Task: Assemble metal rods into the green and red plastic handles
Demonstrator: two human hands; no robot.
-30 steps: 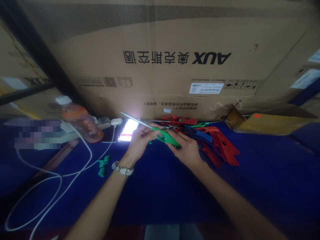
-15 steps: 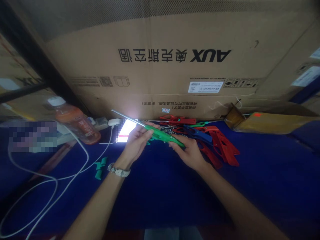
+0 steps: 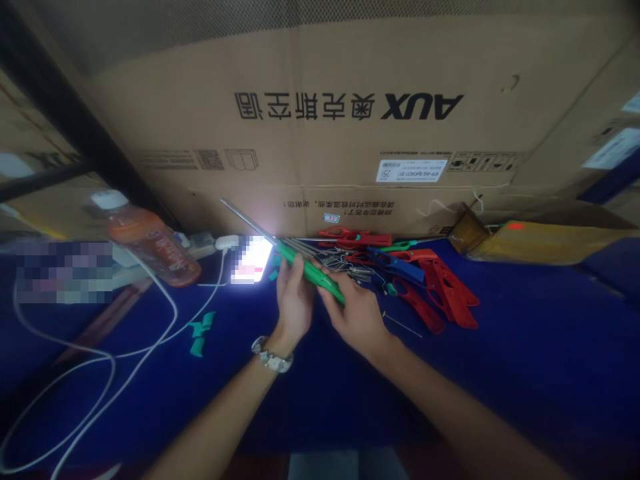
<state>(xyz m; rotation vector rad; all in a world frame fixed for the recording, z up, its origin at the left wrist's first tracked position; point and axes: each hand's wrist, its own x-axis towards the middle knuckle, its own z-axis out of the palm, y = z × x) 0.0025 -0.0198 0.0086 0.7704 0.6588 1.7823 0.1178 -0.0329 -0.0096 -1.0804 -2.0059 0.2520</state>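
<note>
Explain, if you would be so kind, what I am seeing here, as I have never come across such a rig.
Gladly. There is no machine: a person works with two bare hands, seen from a camera worn on the head, looking forward and down. The left hand and right hand together hold a bright green plastic handle with a long, thin metal rod sticking out, pointing up and left in the picture. On the dark blue work surface beyond and to the right lie red plastic handles, a blue plastic handle and small loose metal parts. To the left are small teal plastic pieces and a white-capped bottle of orange-red liquid. Behind stands brown cardboard with upside-down print.
</note>
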